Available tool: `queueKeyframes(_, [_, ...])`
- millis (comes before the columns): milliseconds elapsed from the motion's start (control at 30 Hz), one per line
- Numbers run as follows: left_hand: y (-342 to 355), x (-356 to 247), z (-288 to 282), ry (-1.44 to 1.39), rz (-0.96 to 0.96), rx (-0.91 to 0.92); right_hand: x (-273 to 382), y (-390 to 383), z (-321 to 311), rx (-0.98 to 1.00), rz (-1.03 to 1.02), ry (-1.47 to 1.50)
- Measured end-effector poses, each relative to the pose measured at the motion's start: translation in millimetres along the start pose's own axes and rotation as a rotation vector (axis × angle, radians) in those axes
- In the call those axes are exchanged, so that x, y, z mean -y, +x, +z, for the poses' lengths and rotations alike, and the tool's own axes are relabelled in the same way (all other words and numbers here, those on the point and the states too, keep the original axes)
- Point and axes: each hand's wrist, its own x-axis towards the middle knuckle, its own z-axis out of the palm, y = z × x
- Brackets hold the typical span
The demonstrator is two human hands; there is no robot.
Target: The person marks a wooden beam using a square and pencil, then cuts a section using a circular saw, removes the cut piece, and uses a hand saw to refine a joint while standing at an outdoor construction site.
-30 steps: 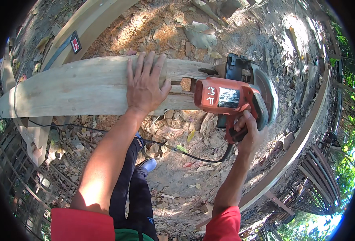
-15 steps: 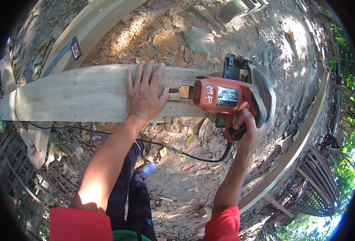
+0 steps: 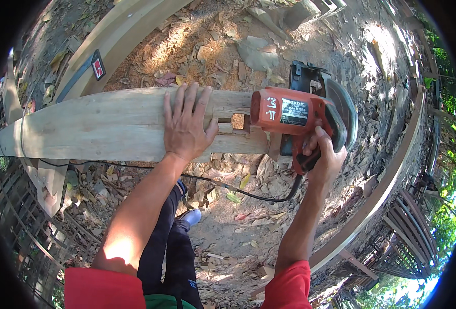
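A wide, pale wooden plank (image 3: 104, 123) lies crosswise in front of me, with a rectangular cut-out near its right end. My left hand (image 3: 187, 121) rests flat on it beside that hole, fingers spread. At the plank's right end, a red circular saw (image 3: 290, 110) is held in my right hand (image 3: 323, 152), whose fingers wrap round the rear handle. The saw's dark base plate (image 3: 302, 77) sticks out past the plank's far edge. Its blade is hidden. A black power cord (image 3: 238, 191) runs from the handle leftward under the plank.
At the upper left, a blade-like square with a red and white tag (image 3: 98, 68) lies on a thick timber beam (image 3: 122, 38). Dry leaves and sawdust (image 3: 158, 49) cover the ground. A long curved-looking board (image 3: 377, 206) runs along the right. Woven bamboo lattice (image 3: 19, 211) stands at the left.
The saw and my right hand have shifted slightly right, toward and past the plank's end. My left hand stays in place on the plank.
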Motion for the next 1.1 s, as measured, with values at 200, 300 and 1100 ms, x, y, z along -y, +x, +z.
queueKeyframes(200, [0.2,0.5,0.3,0.015,-0.014,0.034,7.5,12.0,8.9,0.008,-0.002,0.009])
queueKeyframes(300, [0.6,2.6,-1.2,0.02,-0.018,0.064,7.1,15.9,11.6,0.019,0.001,0.013])
queueKeyframes(1100, [8.8,-6.3,-0.8,0.118,0.017,0.155,8.6,18.6,2.4,-0.004,0.018,-0.25])
